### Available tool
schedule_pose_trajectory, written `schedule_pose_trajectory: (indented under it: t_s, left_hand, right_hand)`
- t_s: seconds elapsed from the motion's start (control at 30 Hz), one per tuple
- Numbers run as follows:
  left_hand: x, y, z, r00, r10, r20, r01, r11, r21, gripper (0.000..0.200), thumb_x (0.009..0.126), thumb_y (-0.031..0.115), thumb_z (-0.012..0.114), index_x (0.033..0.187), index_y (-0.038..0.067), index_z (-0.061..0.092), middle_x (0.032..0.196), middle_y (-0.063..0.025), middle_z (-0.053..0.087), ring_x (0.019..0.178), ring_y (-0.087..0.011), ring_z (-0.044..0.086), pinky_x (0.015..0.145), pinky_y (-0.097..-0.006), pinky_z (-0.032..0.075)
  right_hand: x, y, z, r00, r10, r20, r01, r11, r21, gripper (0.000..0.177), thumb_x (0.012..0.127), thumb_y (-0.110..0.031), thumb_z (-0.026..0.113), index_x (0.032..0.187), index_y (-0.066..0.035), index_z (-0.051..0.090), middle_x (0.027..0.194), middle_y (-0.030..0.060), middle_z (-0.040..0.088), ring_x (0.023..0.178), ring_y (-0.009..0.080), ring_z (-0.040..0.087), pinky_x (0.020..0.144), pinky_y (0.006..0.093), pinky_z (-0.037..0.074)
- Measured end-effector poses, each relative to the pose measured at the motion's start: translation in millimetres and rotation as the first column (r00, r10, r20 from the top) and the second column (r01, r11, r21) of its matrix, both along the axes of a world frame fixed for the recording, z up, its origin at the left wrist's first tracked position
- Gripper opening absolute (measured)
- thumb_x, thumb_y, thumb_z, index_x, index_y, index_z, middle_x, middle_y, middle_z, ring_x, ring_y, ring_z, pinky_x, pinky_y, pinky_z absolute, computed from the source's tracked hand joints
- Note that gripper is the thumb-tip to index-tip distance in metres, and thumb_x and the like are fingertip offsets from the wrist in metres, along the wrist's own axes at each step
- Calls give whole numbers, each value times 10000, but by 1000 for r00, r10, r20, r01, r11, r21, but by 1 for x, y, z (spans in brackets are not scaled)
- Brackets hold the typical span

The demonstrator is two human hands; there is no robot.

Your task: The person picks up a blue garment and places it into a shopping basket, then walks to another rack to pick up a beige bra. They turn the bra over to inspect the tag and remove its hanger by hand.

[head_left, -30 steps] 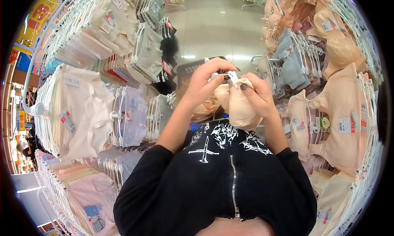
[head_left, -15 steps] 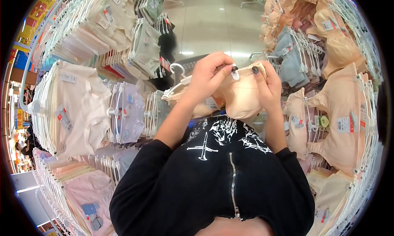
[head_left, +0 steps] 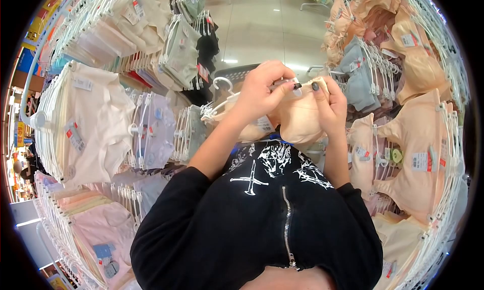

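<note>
A beige bra (head_left: 301,119) is held up between my hands in front of my chest. My left hand (head_left: 267,88) pinches a white hanger clip (head_left: 297,91) at the bra's upper edge. Closed on the beige fabric at the right end is my right hand (head_left: 330,101), its thumb with a dark nail on the near side. The white hanger (head_left: 222,83) shows its hook to the left of my left wrist. A white tag (head_left: 264,122) hangs at the bra's middle.
Racks of pale underwear (head_left: 96,121) on white hangers stand on the left. Beige bras (head_left: 416,156) and blue-grey ones (head_left: 355,73) hang on the right. A dark perforated basket (head_left: 237,78) is behind my hands, with a tiled floor (head_left: 257,22) beyond.
My left hand has shifted slightly right along with the clip, closer to my right hand. The racks on the left appear slightly further left.
</note>
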State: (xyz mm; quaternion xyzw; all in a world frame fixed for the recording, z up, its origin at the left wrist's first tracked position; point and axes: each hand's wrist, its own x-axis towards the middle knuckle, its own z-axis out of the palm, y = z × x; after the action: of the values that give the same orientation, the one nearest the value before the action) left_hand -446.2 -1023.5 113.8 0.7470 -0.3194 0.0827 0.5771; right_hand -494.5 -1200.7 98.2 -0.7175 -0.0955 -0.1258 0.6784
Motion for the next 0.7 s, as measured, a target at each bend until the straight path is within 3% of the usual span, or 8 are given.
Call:
schedule_pose_trajectory:
  t_s: [0.1, 0.2, 0.3, 0.4, 0.53, 0.63, 0.7]
  left_hand:
    - [-1, 2, -1, 999, -33, -37, 33, 999, 3, 93, 738, 82, 637, 802, 26, 600, 705, -66, 556, 666, -197, 509, 584, -293, 411]
    - [0, 3, -4, 998, -51, -29, 51, 999, 14, 123, 736, 98, 652, 832, 31, 617, 730, -68, 580, 695, -192, 541, 596, -288, 431]
    - [-6, 1, 1, 983, -100, -151, 103, 995, 12, 155, 726, 118, 671, 853, 39, 629, 765, -76, 607, 748, -190, 572, 628, -286, 457]
    - [-11, -3, 6, 991, -35, -127, 38, 999, 28, 184, 712, 126, 693, 871, 52, 638, 794, -76, 625, 794, -205, 586, 684, -295, 466]
    - [2, 10, 14, 937, 148, 317, -155, 988, -2, 197, 703, 103, 703, 884, 59, 638, 850, -67, 643, 831, -237, 584, 753, -313, 453]
    - [15, 48, 9, 867, 355, 350, -352, 933, -74, 117, 766, 68, 633, 881, 54, 639, 907, -63, 642, 862, -211, 579, 756, -299, 446]
    - [15, 73, -2, 853, 506, 129, -495, 862, -107, 128, 835, 90, 571, 939, 50, 633, 938, -63, 636, 889, -179, 577, 774, -295, 438]
  right_hand:
    - [-3, -6, 2, 998, 2, -70, -1, 1000, 2, 144, 884, -115, 560, 966, 3, 567, 821, -5, 561, 742, 40, 478, 647, 181, 396]
    - [-3, -11, 0, 1000, 2, 10, -1, 996, -94, 208, 833, -115, 631, 996, 2, 577, 883, 8, 598, 795, 46, 520, 692, 194, 426]
    - [-5, -13, 4, 983, 143, -119, -154, 984, -87, 267, 778, -107, 690, 1003, 0, 594, 923, 21, 626, 836, 57, 549, 717, 210, 445]
    - [-10, -8, -8, 984, 28, -178, -23, 999, 30, 196, 786, -81, 684, 953, 7, 630, 859, 15, 636, 771, 68, 569, 667, 210, 456]
    - [-8, -9, -15, 979, -136, -154, 169, 960, 221, 126, 797, -52, 666, 891, 27, 637, 806, 18, 633, 708, 58, 565, 621, 201, 451]
    - [-2, -35, -30, 935, -282, -218, 345, 865, 364, 92, 798, -39, 658, 843, 32, 620, 783, 27, 629, 669, 81, 572, 601, 209, 464]
    - [-3, -45, -26, 914, -331, -233, 404, 776, 485, 91, 796, -33, 655, 848, 28, 612, 789, 34, 629, 667, 98, 581, 597, 216, 474]
